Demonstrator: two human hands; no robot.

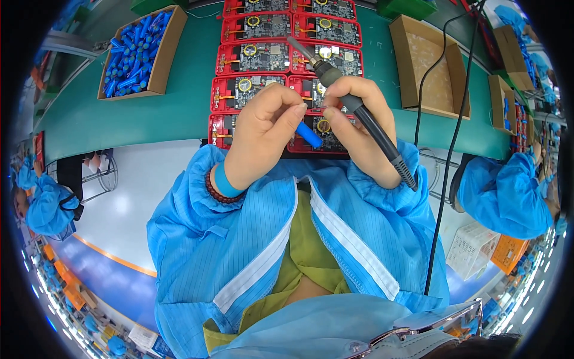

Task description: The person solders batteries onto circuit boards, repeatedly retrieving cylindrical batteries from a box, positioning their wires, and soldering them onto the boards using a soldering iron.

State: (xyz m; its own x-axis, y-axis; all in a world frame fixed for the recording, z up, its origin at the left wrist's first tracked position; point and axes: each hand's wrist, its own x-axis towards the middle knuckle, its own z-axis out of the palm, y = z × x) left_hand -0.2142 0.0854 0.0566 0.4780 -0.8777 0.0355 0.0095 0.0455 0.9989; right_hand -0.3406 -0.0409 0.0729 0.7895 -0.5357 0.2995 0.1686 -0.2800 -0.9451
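Observation:
Fingers closed, my left hand (260, 131) pinches by one end what looks like a blue cylindrical battery (309, 136), which hangs below the fingertips. My right hand (373, 134) is closed round a black-handled soldering iron (368, 116), its metal tip pointing up and left, away from the battery. Between the two hands, thumb and finger of the right pinch something thin, perhaps a wire; it is too small to make out. Just beyond my hands lie rows of red cases with circuit boards (263, 57), each with a yellow-ringed round part; my hands partly cover the nearest ones.
On the green bench (194, 78), a cardboard box (169, 57) of blue cylinders stands left. Another cardboard box (409, 66), holding pale sheets or bags, stands right. Black cables (445, 197) run down past my right arm. A person in blue (505, 194) sits at the right.

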